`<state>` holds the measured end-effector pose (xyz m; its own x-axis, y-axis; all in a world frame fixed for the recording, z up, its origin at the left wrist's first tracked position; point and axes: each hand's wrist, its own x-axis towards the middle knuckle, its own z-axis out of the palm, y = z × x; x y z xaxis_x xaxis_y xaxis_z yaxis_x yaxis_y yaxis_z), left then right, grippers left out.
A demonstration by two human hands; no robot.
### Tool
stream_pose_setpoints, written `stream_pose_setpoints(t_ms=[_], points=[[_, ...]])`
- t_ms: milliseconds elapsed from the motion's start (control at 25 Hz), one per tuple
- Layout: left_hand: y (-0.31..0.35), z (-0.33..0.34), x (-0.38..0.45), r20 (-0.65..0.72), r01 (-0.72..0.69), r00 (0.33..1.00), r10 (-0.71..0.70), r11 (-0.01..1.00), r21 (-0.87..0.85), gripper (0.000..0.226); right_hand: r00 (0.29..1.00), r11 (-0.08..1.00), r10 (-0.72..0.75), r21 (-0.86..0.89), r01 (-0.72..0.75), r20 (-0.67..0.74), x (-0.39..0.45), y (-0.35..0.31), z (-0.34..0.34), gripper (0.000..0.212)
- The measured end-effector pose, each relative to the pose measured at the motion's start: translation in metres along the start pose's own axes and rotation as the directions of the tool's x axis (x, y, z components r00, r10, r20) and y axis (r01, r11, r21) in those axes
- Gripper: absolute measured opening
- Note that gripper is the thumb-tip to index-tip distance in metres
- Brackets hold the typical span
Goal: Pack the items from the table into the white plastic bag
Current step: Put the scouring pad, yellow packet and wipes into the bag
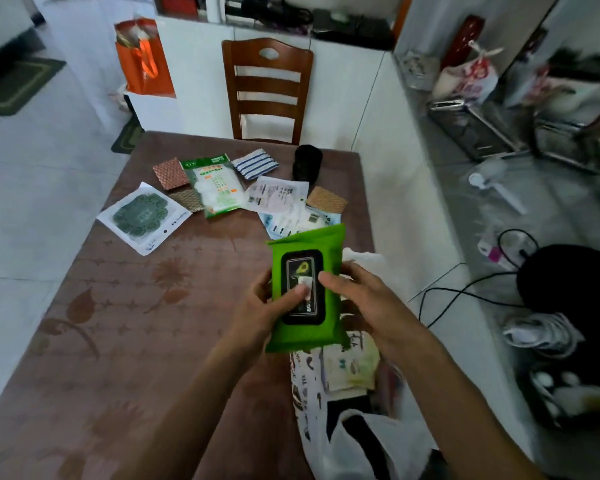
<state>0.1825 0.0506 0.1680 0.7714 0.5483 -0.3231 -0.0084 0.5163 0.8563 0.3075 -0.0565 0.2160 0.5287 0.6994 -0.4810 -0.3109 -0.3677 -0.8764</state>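
A green pack of wet wipes (307, 251) is held up over the table's right side. My left hand (257, 306) grips its left edge, thumb pressed on the black lid. My right hand (364, 299) holds its right edge. Below the pack lies the white plastic bag (326, 403), printed and crumpled, with some items visible inside. Farther back on the brown table (118, 323) lie a green-labelled packet (215, 183), a white pouch with a green round pattern (142, 216), a blue-striped cloth (255, 164), woven coasters (170, 174), paper packets (281, 199) and a black roll (307, 162).
A wooden chair (267, 88) stands at the table's far end. An orange bag (144, 60) sits on the floor beyond. Right of the table the floor holds cables (465, 289), a black round object (568, 282), shoes and metal racks.
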Motion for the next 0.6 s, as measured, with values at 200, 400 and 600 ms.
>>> stream_pose_setpoints(t_ms=[200, 400, 600], points=[[-0.038, 0.037, -0.025, 0.201, -0.134, 0.979, 0.016, 0.798, 0.588, 0.033, 0.972, 0.994, -0.008, 0.104, 0.034, -0.235, -0.026, 0.045, -0.066, 0.032], [-0.087, 0.04, -0.057, 0.491, -0.525, 0.842, -0.224, -0.127, 0.842, 0.056, 0.935, 0.999, -0.045, 0.006, 0.051, -0.351, -0.043, 0.092, -0.102, 0.039], [-0.105, 0.056, -0.073, 0.341, -0.334, 0.764, -0.547, 0.116, 0.935, 0.07, 0.953, 0.988, -0.05, -0.157, 0.002, -0.3, -0.035, 0.116, -0.104, 0.042]])
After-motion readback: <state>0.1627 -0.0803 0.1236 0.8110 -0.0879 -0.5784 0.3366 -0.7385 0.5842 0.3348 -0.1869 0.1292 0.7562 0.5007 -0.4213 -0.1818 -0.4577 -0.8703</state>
